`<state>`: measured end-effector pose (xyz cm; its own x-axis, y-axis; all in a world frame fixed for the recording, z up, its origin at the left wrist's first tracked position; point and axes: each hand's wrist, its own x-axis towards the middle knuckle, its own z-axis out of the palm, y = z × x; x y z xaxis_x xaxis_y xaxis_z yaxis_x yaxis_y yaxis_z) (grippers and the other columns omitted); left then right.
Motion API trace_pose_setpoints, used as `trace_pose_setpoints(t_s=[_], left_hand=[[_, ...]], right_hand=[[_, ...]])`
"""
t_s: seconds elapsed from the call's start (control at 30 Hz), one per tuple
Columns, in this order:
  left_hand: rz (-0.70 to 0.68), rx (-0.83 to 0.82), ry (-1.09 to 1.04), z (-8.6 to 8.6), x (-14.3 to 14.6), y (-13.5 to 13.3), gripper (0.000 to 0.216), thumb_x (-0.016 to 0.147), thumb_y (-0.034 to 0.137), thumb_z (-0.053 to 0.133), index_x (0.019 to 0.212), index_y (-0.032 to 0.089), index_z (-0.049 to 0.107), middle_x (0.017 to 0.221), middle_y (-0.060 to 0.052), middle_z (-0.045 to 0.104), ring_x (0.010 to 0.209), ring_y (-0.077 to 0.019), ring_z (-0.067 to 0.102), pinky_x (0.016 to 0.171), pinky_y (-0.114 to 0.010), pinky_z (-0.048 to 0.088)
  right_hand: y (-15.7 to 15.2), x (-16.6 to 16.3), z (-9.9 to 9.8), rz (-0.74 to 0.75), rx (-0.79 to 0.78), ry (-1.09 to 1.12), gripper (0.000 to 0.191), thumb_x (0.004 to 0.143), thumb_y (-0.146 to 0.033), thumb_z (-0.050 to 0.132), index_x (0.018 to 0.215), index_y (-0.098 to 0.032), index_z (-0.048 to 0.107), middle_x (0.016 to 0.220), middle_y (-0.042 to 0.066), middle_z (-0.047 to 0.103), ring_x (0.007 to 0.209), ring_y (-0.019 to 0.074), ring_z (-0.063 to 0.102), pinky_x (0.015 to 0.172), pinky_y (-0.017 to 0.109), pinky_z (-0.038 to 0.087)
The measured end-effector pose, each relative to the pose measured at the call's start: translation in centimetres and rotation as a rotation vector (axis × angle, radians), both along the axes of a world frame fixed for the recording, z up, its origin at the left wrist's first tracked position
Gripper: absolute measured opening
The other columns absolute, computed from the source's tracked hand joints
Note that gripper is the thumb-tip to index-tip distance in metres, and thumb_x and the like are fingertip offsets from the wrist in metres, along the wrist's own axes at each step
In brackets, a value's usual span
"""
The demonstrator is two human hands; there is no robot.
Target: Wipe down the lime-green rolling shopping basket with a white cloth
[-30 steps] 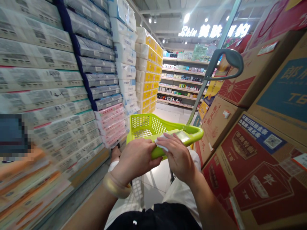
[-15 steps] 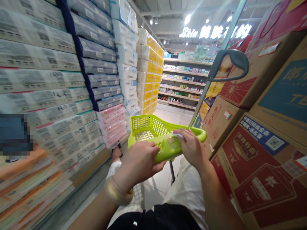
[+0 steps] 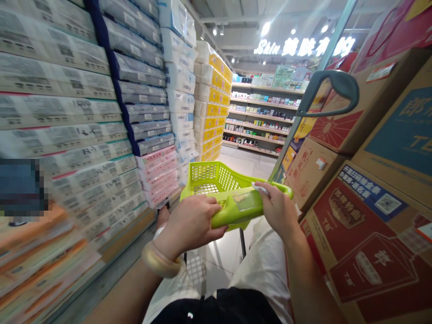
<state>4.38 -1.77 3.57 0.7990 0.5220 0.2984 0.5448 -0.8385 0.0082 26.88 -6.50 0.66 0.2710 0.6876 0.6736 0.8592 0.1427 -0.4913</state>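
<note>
stacked packs (image 3: 77, 108) rise along the left side. next comes a gold-coloured bangle (image 3: 161, 262) on the left wrist, then the left grip (image 3: 193, 225), clamped on the near edge of a green basket (image 3: 227, 216), which is in the middle, in front of the person's lap. right of a clear panel (image 3: 245, 201) on that edge, the right grip (image 3: 279, 209) is closed on a white wipe (image 3: 260, 187), touching the basket. farther right stand cardboard boxes (image 3: 357, 238).
</note>
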Motion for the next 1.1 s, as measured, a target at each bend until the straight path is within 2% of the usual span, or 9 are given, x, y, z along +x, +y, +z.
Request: trace_pose_setpoints(t_s=[0.17, 0.33, 0.5, 0.6, 0.7, 0.83, 0.9, 1.03, 1.1], left_hand=[[-0.013, -0.003, -0.021, -0.2, -0.8, 1.3, 0.029, 0.082, 0.048, 0.06, 0.085, 0.021, 0.069, 0.088, -0.004, 0.07, 0.085, -0.0227, 0.065, 0.073, -0.033, 0.046], [-0.043, -0.009, -0.053, -0.2, -1.2, 2.5, 0.034, 0.081, 0.054, 0.061, 0.087, 0.022, 0.072, 0.091, -0.005, 0.073, 0.086, -0.0236, 0.066, 0.075, -0.033, 0.047], [-0.069, -0.079, -0.155, -0.2, -1.8, 3.6, 0.038, 0.085, 0.055, 0.055, 0.091, 0.023, 0.073, 0.096, -0.004, 0.074, 0.088, -0.0216, 0.067, 0.077, -0.032, 0.048], [-0.098, -0.077, -0.237, -0.5, -2.2, 4.5, 0.039, 0.09, 0.051, 0.047, 0.092, 0.023, 0.073, 0.098, -0.004, 0.074, 0.09, -0.0209, 0.066, 0.078, -0.033, 0.049], [-0.038, 0.044, -0.29, -0.7, -2.5, 5.1, 0.04, 0.091, 0.048, 0.045, 0.101, 0.021, 0.072, 0.101, -0.008, 0.073, 0.094, -0.0248, 0.065, 0.083, -0.039, 0.048], [0.108, 0.285, -0.368, -0.3, -1.9, 4.3, 0.05, 0.087, 0.047, 0.05, 0.126, 0.016, 0.061, 0.113, -0.013, 0.067, 0.108, -0.0331, 0.057, 0.098, -0.053, 0.04], [0.074, 0.303, -0.416, 0.1, -0.9, 3.2, 0.054, 0.088, 0.045, 0.05, 0.131, 0.015, 0.056, 0.117, -0.014, 0.064, 0.111, -0.0323, 0.055, 0.1, -0.052, 0.039], [-0.1, 0.21, -0.412, 0.6, 1.8, 1.3, 0.056, 0.086, 0.048, 0.055, 0.133, 0.018, 0.054, 0.126, -0.012, 0.06, 0.117, -0.0295, 0.053, 0.108, -0.049, 0.035], [-0.143, 0.155, -0.36, 0.5, 3.3, 1.0, 0.061, 0.083, 0.051, 0.059, 0.134, 0.017, 0.053, 0.128, -0.013, 0.059, 0.12, -0.0297, 0.052, 0.11, -0.048, 0.034]], right_hand=[[-0.5, -0.9, -0.6, 0.261, 0.067, -0.047, 0.03, 0.095, -0.021, 0.046, 0.111, -0.024, 0.071, 0.119, 0.006, 0.072, 0.123, 0.0241, 0.059, 0.11, 0.048, 0.041], [-1.0, 0.3, -1.4, 0.001, 0.104, -0.007, 0.03, 0.095, -0.028, 0.046, 0.108, -0.023, 0.072, 0.112, 0.008, 0.074, 0.115, 0.0282, 0.065, 0.106, 0.057, 0.044], [-2.1, 0.2, -2.5, 0.119, 0.16, -0.103, 0.029, 0.097, -0.025, 0.044, 0.114, -0.025, 0.068, 0.121, 0.006, 0.071, 0.122, 0.0241, 0.061, 0.109, 0.051, 0.042], [-2.6, 0.8, -3.3, 0.056, 0.194, -0.115, 0.028, 0.097, -0.025, 0.046, 0.115, -0.025, 0.068, 0.119, 0.007, 0.072, 0.12, 0.0252, 0.062, 0.107, 0.053, 0.043], [-2.9, 1.2, -3.9, -0.047, 0.227, -0.118, 0.027, 0.096, -0.027, 0.048, 0.113, -0.024, 0.069, 0.117, 0.008, 0.073, 0.12, 0.0274, 0.062, 0.107, 0.055, 0.042], [-3.3, -0.3, -3.9, 0.06, 0.218, -0.126, 0.03, 0.097, -0.019, 0.046, 0.118, -0.025, 0.067, 0.123, 0.006, 0.07, 0.124, 0.0231, 0.059, 0.112, 0.05, 0.038], [-3.4, -0.8, -3.9, 0.105, 0.219, -0.133, 0.031, 0.097, -0.018, 0.045, 0.119, -0.026, 0.066, 0.124, 0.006, 0.07, 0.125, 0.0218, 0.059, 0.113, 0.049, 0.035], [-3.2, -0.5, -3.8, -0.029, 0.247, -0.111, 0.028, 0.097, -0.02, 0.046, 0.115, -0.024, 0.068, 0.12, 0.007, 0.072, 0.122, 0.0254, 0.06, 0.111, 0.054, 0.036], [-3.1, -0.5, -3.7, -0.014, 0.229, -0.113, 0.029, 0.097, -0.021, 0.046, 0.115, -0.025, 0.068, 0.12, 0.007, 0.071, 0.122, 0.0254, 0.06, 0.111, 0.054, 0.035]])
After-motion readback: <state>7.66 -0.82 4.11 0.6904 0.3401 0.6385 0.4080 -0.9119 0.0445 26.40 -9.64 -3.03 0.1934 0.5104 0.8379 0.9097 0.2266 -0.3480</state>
